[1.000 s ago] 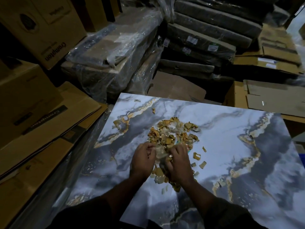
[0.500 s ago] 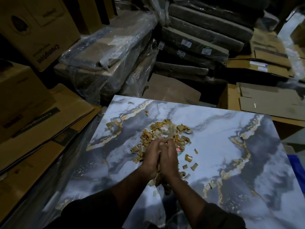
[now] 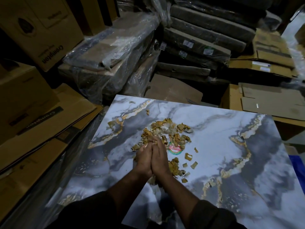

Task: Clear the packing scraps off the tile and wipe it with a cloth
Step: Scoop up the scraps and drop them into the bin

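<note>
Both hands are pressed side by side, left hand (image 3: 144,160) and right hand (image 3: 159,158), fingers straight and pointing at the far edge of the glossy grey-and-white marble-look tile (image 3: 231,162). The heap of tan cardboard packing scraps (image 3: 166,132) lies just beyond their fingertips, mid-tile; loose bits and a round red-green sticker (image 3: 175,148) sit to the right.

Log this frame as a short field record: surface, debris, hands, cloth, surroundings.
surface: marble-pattern tile, lying flat
debris: tan packing scraps heaped mid-tile, loose bits to the right; round sticker beside the hands
hands: left hand and right hand side by side, fingers straight, pushing into the heap
cloth: none in view
surroundings: cardboard boxes left, plastic-wrapped stacks behind
</note>
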